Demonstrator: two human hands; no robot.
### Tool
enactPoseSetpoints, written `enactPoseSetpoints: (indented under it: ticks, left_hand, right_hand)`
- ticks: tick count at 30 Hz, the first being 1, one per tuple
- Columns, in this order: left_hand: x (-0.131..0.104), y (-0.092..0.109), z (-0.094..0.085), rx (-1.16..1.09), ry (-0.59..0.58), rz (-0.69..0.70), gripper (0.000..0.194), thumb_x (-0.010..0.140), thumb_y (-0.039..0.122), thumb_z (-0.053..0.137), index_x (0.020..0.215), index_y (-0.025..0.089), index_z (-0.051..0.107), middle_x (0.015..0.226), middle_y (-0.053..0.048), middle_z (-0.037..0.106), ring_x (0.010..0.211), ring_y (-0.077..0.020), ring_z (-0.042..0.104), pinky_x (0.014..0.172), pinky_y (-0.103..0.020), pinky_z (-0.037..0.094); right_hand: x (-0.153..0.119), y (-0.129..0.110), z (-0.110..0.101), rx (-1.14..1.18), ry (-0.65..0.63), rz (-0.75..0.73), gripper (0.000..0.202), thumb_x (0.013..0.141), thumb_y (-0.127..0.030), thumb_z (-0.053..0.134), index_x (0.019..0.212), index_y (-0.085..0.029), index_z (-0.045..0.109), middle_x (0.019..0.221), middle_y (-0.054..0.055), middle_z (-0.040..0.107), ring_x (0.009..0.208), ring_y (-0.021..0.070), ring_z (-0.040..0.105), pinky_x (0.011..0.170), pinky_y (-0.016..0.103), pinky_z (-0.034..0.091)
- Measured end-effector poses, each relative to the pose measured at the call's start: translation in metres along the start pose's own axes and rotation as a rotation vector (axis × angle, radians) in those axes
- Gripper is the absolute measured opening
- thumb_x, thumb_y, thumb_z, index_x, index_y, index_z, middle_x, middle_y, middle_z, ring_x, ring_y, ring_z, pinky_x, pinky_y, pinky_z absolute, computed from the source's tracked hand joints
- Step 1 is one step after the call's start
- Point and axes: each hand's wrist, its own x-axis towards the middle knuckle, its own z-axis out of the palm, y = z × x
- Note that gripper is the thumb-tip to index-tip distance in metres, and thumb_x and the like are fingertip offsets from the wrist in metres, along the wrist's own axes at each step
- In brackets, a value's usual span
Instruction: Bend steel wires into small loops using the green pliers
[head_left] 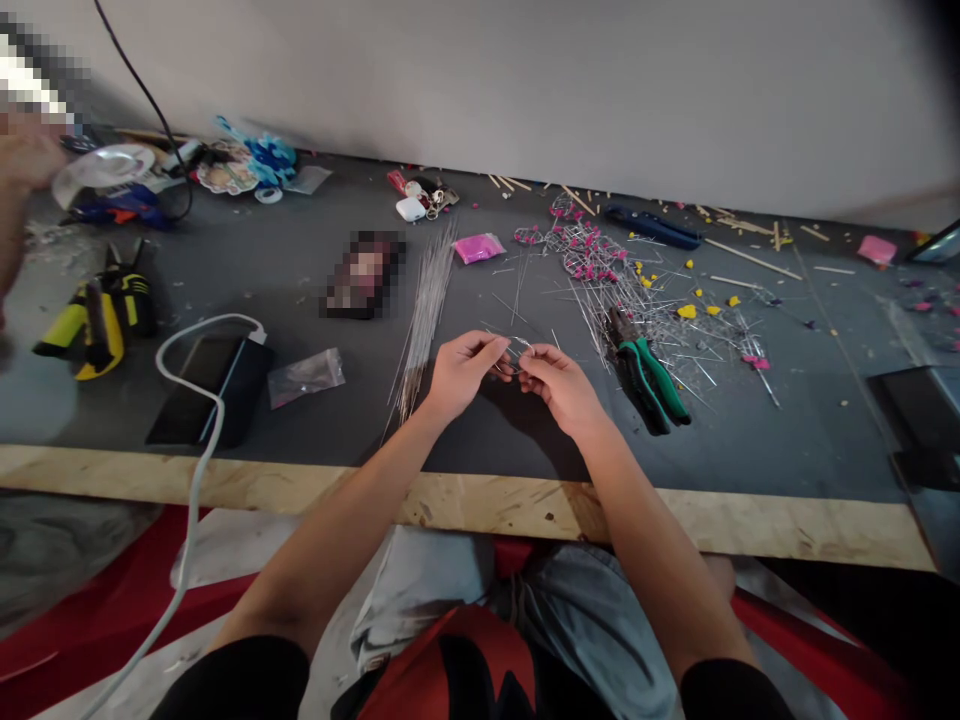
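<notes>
My left hand (466,368) and my right hand (556,382) meet over the middle of the dark tabletop, fingertips nearly touching. Both pinch a thin, shiny wire (517,345), which looks bent between them; its exact shape is too small to make out. Left of my hands lies a long bundle of straight wires (429,300). To the right rest green-handled pliers (646,375), their jaws against loose wire pieces. Behind them is a tangled pile of bent wires with pink bits (589,245). A pink packet (478,248) lies beyond my left hand.
On the left are yellow-and-black pliers (97,315), a dark box-like device (214,385) with a white cable (196,480), and a clear plastic bag (306,378). A blue utility knife (652,226) and wooden sticks lie along the back. Another person's hand (30,150) shows at far left.
</notes>
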Motion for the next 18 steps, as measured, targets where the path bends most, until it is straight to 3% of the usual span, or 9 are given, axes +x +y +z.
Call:
enactPoseSetpoints:
  ticks: [7,11,18]
  left_hand:
    - [-0.017,0.010,0.003,0.478,0.007,0.339,0.019,0.083,0.031,0.055,0.082,0.019,0.069,0.075,-0.003,0.069,0.068,-0.0127,0.064,0.068,-0.025,0.051]
    - [-0.018,0.006,0.001,0.641,-0.042,0.517,0.018,0.084,0.026,0.054,0.088,0.021,0.070,0.086,-0.004,0.071,0.081,-0.0147,0.064,0.078,-0.028,0.050]
    - [-0.017,-0.003,-0.003,0.689,-0.061,0.565,0.019,0.083,0.025,0.055,0.094,0.022,0.070,0.093,-0.005,0.071,0.087,-0.0167,0.064,0.085,-0.031,0.049]
  right_hand:
    - [-0.005,-0.002,0.007,0.075,-0.042,0.025,0.022,0.072,-0.039,0.067,0.072,-0.021,0.055,0.056,-0.006,0.047,0.050,0.0067,0.040,0.045,0.020,0.029]
    - [-0.005,-0.003,0.009,0.083,0.005,0.065,0.018,0.070,-0.033,0.067,0.070,-0.020,0.055,0.058,-0.005,0.051,0.054,0.0074,0.045,0.050,0.021,0.036]
    - [-0.004,-0.006,0.007,0.102,0.036,0.173,0.010,0.068,-0.026,0.064,0.071,-0.016,0.060,0.067,0.000,0.059,0.066,0.0106,0.056,0.066,0.027,0.049]
